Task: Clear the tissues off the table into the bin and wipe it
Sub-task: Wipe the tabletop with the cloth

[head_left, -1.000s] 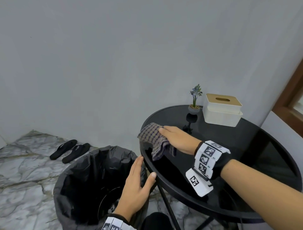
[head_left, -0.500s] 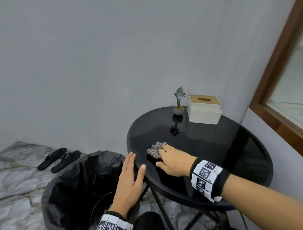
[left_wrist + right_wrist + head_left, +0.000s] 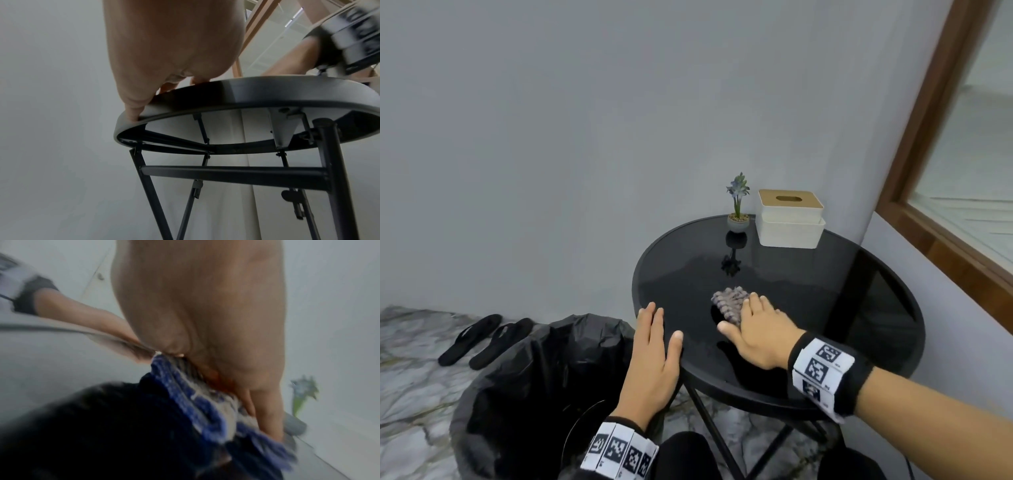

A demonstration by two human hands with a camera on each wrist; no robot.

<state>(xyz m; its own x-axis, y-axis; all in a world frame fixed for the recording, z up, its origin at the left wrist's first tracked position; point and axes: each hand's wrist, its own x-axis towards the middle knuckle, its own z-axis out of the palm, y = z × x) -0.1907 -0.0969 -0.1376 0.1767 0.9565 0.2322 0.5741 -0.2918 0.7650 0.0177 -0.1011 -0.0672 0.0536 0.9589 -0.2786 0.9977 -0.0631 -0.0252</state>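
A round black glass table (image 3: pixel 859 308) stands against the wall. My right hand (image 3: pixel 753 325) lies flat with straight fingers on a checked cloth (image 3: pixel 729 301), pressing it onto the glass near the table's middle. In the blurred right wrist view the cloth (image 3: pixel 205 410) bunches under my fingers (image 3: pixel 265 410). My left hand (image 3: pixel 654 356) rests flat on the table's left rim (image 3: pixel 226 92), fingers straight, above the bin (image 3: pixel 524 394) lined with a black bag. No loose tissues show on the table.
A white tissue box with a wooden lid (image 3: pixel 789 219) and a small potted plant (image 3: pixel 738 205) stand at the table's far edge. Black slippers (image 3: pixel 482 339) lie on the marble floor by the wall. A wood-framed window (image 3: pixel 945 171) is at the right.
My right hand has slid the cloth from the table's left edge toward its middle, and the cloth has bunched up. The left hand stays on the rim. The head view has swung right.
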